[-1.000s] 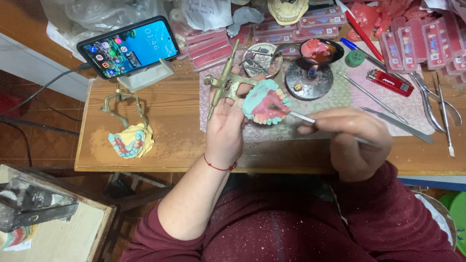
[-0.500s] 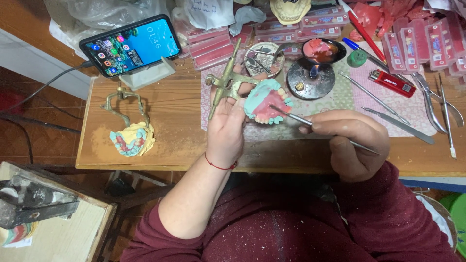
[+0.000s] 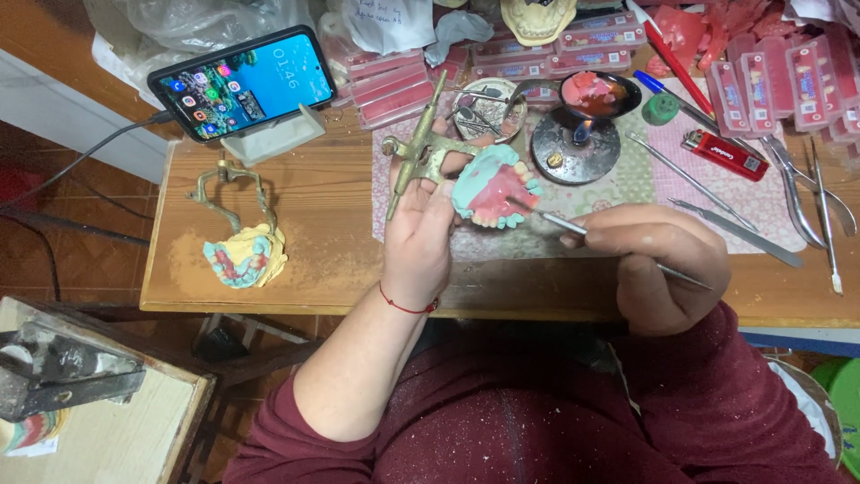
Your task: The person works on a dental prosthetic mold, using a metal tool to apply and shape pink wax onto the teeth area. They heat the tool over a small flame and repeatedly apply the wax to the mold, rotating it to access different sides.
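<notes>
Bench [image 3: 331,215]: bare wood lies open between the second articulator with its cast [image 3: 240,251] at left and the patterned mat [image 3: 627,175]. The back edge is blocked by the phone on its stand [image 3: 244,82], stacked pink tooth cards [image 3: 394,85] and the lit burner [image 3: 575,143]. The right side is crowded with loose steel instruments [image 3: 806,193] and a red lighter [image 3: 719,154].

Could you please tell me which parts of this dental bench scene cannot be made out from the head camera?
- Where the thin metal tool meets the denture model: too small to tell.
- Left hand palm side: hidden by its own back.
- Right hand fingers' grip on the tool: folded under the hand.
- Green object: cut off by the right edge.
- Yellow cast: cut off by the top edge.
</notes>
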